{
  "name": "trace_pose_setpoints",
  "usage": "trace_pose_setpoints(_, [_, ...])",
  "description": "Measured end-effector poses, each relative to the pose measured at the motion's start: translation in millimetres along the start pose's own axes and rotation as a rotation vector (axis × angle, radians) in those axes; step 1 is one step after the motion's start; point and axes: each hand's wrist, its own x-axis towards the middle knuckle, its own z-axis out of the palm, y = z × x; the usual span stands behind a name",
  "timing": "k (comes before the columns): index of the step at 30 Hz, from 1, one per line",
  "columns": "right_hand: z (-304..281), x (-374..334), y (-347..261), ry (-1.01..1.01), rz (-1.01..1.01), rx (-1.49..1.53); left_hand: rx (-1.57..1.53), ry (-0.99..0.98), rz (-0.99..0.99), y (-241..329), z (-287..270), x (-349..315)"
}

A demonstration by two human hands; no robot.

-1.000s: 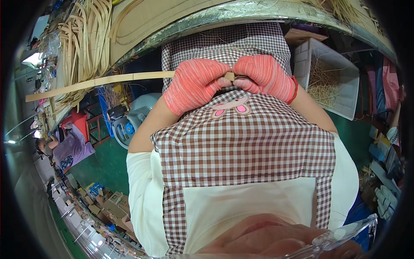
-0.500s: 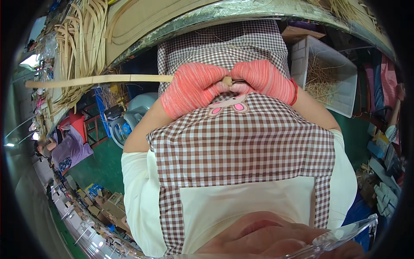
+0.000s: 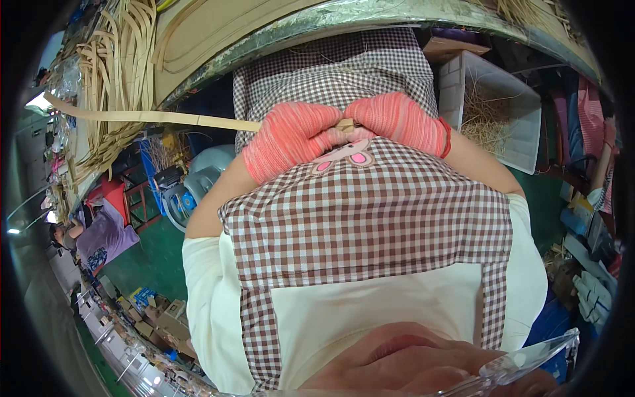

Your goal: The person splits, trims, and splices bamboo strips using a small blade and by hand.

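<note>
A long pale bamboo-like strip (image 3: 172, 118) stretches leftward from my gloved hands, its far end curving upward. My left hand (image 3: 291, 140), in a pink striped knit glove, is closed around the strip near its right end. Between the two hands shows a short blocky pale piece (image 3: 345, 124), seemingly the strip's end. My right hand (image 3: 400, 124), in a matching glove, is closed right beside it, fingers curled against my left fingertips. Whatever the right hand grips is mostly hidden by the glove. Both hands rest close against my brown checked apron (image 3: 364, 225).
Ahead runs a worktable with a worn edge (image 3: 284, 38); a bundle of pale strips (image 3: 122, 73) hangs over its left part. On the right stands a white bin (image 3: 522, 135) with thin shavings. A grey-blue chair (image 3: 215, 171) is at left, and another person (image 3: 109, 228) sits farther off.
The strip's far left end has swung upward. Both hands stay closed and together, having shifted only slightly in the picture along with the whole view.
</note>
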Motion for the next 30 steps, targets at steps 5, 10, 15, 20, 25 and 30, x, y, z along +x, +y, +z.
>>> trace_pose_setpoints(5, [-29, -2, -13, 0.273, -0.119, -0.07, 0.1, 0.11, 0.083, 5, -8, 8])
trace_pose_setpoints(10, [-39, -13, -3, 0.367, -0.094, -0.129, 0.578, 0.093, 0.114, -13, -13, 6])
trace_pose_setpoints(15, [-29, -13, -9, 0.342, 0.017, 0.136, 0.348, 0.093, 0.143, -20, 6, 13])
trace_pose_setpoints(20, [-7, -5, 0, 0.184, -0.02, 0.085, 0.196, 0.108, 0.1, -17, 14, 16])
trace_pose_setpoints(25, [-21, -13, 7, 0.381, 0.027, 0.151, 0.446, 0.225, 0.078, -12, -10, 18])
trace_pose_setpoints(30, [-31, -22, 15, 0.492, 0.031, 0.232, 0.29, 0.091, -0.154, -14, -27, 10])
